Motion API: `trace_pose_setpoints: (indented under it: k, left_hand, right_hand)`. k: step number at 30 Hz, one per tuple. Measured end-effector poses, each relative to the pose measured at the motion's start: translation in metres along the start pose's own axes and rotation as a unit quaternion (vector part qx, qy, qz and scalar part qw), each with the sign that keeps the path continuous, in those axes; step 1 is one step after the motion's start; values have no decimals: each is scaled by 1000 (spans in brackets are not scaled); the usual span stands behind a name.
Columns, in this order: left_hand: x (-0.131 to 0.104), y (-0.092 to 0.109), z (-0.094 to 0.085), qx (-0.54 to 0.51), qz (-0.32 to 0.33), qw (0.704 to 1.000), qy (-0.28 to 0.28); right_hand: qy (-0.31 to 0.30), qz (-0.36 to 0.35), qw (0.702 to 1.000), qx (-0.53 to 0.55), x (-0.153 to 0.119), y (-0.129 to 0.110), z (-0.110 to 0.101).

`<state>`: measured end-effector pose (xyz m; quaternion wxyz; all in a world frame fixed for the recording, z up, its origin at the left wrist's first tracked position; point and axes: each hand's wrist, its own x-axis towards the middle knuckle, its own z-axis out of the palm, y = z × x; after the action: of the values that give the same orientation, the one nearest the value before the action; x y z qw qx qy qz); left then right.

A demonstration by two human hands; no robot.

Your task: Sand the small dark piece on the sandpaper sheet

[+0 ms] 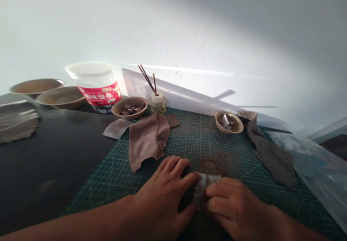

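Observation:
A small worn grey-white sheet [200, 188], perhaps sandpaper, lies on the green cutting mat [192, 136], streaked with dark marks. My left hand [168, 190] steadies its left side with thumb and index fingertips, while the other fingers rest on the mat. Over the sheet's right part, my right hand [233, 204] is closed, fingertips pinched and pressed down; whatever they hold is hidden. Reddish-brown dust [214, 163] smears the mat just beyond the sheet. Nearest to my left hand lies a crumpled brown cloth [149, 138].
A bowl of reddish stones [130, 105] stands beside a reed diffuser [157, 103]. Behind are a lidded plastic tub [97, 89] and two bowls. At right sit a small bowl [230, 123] with scraps and a grey fuzzy cloth [273, 157]. A white wall closes off the back.

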<state>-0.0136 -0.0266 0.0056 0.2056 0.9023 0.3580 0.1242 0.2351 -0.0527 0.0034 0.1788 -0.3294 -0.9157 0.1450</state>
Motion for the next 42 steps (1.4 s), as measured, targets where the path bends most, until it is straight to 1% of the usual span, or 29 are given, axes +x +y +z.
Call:
trace_pose_setpoints:
  k: [2,4,6,8,9,11,12,14,15,17,19,20,21,23,25,26,28,30,31,32,33,35,36,38,39,41,42]
  left_hand:
    - [0,0,0,3,2,1000,1]
    - [0,-1,0,3,2,1000,6]
    - [0,-1,1,2,2,1000,12]
    - [-1,-1,1,1,3,1000,15]
    - [-1,-1,1,2,6,1000,14]
    - [-2,-1,1,3,11,1000,12]
    - [-2,-1,1,3,12,1000,11]
    - [-1,0,0,2,8,1000,10]
    - [-1,0,0,1,4,1000,11]
    - [-1,0,0,-4,-4,1000,14]
    - [-1,1,0,-10,-6,1000,17]
    - [-1,1,0,-11,-5,1000,16]
    - [-1,1,0,-11,-4,1000,16]
    - [-1,1,0,-10,-1,1000,15]
    - [-1,2,0,-9,-1,1000,14]
    - [-1,2,0,-9,-2,1000,14]
    - [-1,2,0,-9,-5,1000,16]
    - [-2,2,0,-11,-4,1000,17]
    - [-2,2,0,-12,-2,1000,18]
    - [-2,1,0,-12,0,1000,17]
    - [-2,1,0,-12,3,1000,16]
    - [-1,0,0,-10,5,1000,16]
    - [-1,0,0,-9,4,1000,18]
    - [-1,-1,0,-9,3,1000,21]
    - [-1,-1,0,-11,3,1000,22]
    - [-1,-1,0,-15,4,1000,22]
    - [-1,-1,0,-18,4,1000,23]
  right_hand:
    - [38,26,998,-31,3,3,1]
    - [38,62,996,-47,5,9,-4]
    - [-5,64,997,-37,4,11,-11]
    - [-48,27,998,-8,0,8,-12]
    - [-54,5,998,7,-2,5,-11]
    - [-35,-19,999,21,-3,1,-6]
    - [-11,-14,1000,15,-2,2,-4]
    - [20,23,999,-11,1,6,-4]
    - [16,44,999,-20,2,8,-7]
    - [-26,62,997,-26,3,9,-14]
    - [-83,45,995,-12,1,5,-18]
    - [-96,31,995,-1,0,3,-18]
    - [-95,19,995,9,-1,1,-16]
    - [-54,19,998,16,-1,1,-12]
    - [-9,59,998,0,0,7,-11]
    - [-7,81,997,-8,0,10,-12]
    - [-45,100,994,-10,0,12,-17]
    - [-94,71,993,8,-1,8,-19]
    - [-99,50,994,20,-1,5,-18]
    - [-88,33,995,28,-1,3,-16]
    - [-66,26,997,30,-1,1,-14]
    - [-8,47,999,10,0,3,-9]
    - [8,67,998,-4,0,4,-7]
    - [2,93,996,-12,-1,7,-5]
    - [-9,86,996,-6,-3,6,-4]
    - [-20,40,999,3,-5,3,-1]
    - [-10,17,1000,-2,-5,2,1]
